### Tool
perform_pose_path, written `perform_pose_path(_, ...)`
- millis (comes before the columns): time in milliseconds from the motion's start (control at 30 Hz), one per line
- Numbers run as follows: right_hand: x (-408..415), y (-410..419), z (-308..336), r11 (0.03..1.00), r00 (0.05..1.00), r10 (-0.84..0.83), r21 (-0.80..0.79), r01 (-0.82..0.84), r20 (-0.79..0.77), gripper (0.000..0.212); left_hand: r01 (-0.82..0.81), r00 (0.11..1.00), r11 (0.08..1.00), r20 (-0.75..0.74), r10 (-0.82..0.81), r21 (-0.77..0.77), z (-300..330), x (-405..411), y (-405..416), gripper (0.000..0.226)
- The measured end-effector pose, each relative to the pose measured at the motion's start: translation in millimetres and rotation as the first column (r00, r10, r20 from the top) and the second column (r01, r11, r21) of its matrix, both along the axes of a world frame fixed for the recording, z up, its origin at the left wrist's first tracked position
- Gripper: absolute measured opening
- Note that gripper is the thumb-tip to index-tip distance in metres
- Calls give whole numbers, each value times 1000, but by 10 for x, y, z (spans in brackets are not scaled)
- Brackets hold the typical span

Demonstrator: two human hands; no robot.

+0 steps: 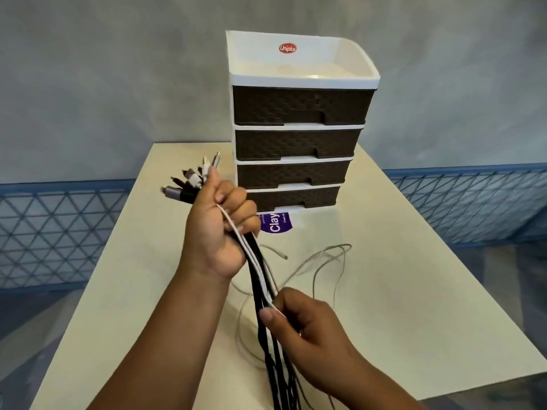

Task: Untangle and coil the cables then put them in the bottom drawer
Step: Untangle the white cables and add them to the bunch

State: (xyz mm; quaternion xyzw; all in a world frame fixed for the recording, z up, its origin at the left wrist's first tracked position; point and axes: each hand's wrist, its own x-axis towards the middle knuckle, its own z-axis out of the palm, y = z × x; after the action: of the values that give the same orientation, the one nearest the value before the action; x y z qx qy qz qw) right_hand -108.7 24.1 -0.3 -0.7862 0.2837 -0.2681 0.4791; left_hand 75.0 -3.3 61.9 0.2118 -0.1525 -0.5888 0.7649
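Note:
My left hand (220, 229) grips a bundle of black and white cables (257, 269) in a fist above the table, with several plug ends (194, 180) sticking up and out past my thumb. The cables hang down from that fist to my right hand (302, 329), whose fingers curl round the same strands lower down. A thin pale cable (328, 263) trails in loose loops on the table behind my hands. The drawer unit (296, 134) stands at the back of the table, white-framed with several dark woven drawers, all pushed in. Its bottom drawer (293, 198) sits just beyond my left fist.
The cream table (414, 306) runs from near me to the grey wall. A purple label reading "Clay" (276, 223) lies in front of the drawer unit. A blue lattice railing (473, 202) runs along both sides behind the table.

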Motion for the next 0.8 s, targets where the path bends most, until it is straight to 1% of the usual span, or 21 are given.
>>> perform_pose_path(67, -221, -77, -233, 1000, 997, -29, -4, 28, -76, 39, 58, 989, 993, -128, -71, -102, -31, 143, 40, 51)
perform_pose_path(100, -322, -147, -341, 997, 992, -80, -10, 79, -96, 40, 70, 983, 988, -158, -91, -135, -35, 196, 56, 50)
perform_pose_path(167, -501, -337, -522, 980, 973, -196, -48, 191, -121, 36, 67, 981, 984, -167, -95, -165, -15, 257, 76, 49)
perform_pose_path(200, -587, -450, -589, 964, 955, -258, -111, 244, -146, 33, 52, 983, 985, -168, -80, -165, -3, 273, 82, 49)
perform_pose_path(233, -673, -577, -650, 936, 931, -319, -213, 280, -179, 30, 35, 983, 986, -171, -63, -164, 3, 287, 85, 49)
perform_pose_path(300, -813, -822, -708, 865, 887, -392, -424, 267, -242, 24, 16, 986, 986, -163, -44, -168, 1, 311, 77, 52)
perform_pose_path(367, -914, -1055, -704, 827, 853, -415, -522, 210, -316, 27, 10, 989, 987, -147, -34, -163, -8, 317, 75, 55)
perform_pose_path(433, -965, -1263, -560, 792, 783, -469, -586, 169, -408, 28, 48, 972, 978, -217, -92, -201, -24, 322, 86, 52)
perform_pose_path(467, -971, -1340, -435, 798, 727, -491, -582, 155, -480, 23, 89, 950, 967, -273, -155, -239, -30, 326, 95, 47)
perform_pose_path(500, -956, -1404, -277, 832, 674, -478, -537, 141, -563, 22, 134, 925, 951, -310, -221, -278, -33, 334, 102, 44)
perform_pose_path(567, -893, -1497, 92, 930, 567, -350, -350, 113, -746, 27, 202, 903, 926, -307, -302, -319, -51, 352, 104, 45)
perform_pose_path(633, -809, -1525, 469, 982, 492, -187, -152, 111, -851, 25, 238, 904, 916, -271, -330, -322, -68, 373, 81, 50)
perform_pose_path(667, -763, -1526, 639, 992, 476, -126, -99, 82, -870, 23, 251, 904, 915, -260, -338, -315, -80, 380, 65, 51)
perform_pose_path(700, -721, -1529, 793, 996, 476, -89, -85, 29, -875, 22, 262, 906, 916, -249, -343, -305, -87, 385, 50, 52)
perform_pose_path(733, -683, -1526, 933, 995, 494, -65, -92, -29, -867, 21, 272, 907, 915, -238, -347, -296, -97, 387, 40, 53)
perform_pose_path(800, -620, -1523, 1181, 990, 600, -16, -96, -100, -800, 21, 286, 910, 916, -220, -351, -281, -108, 383, 25, 53)
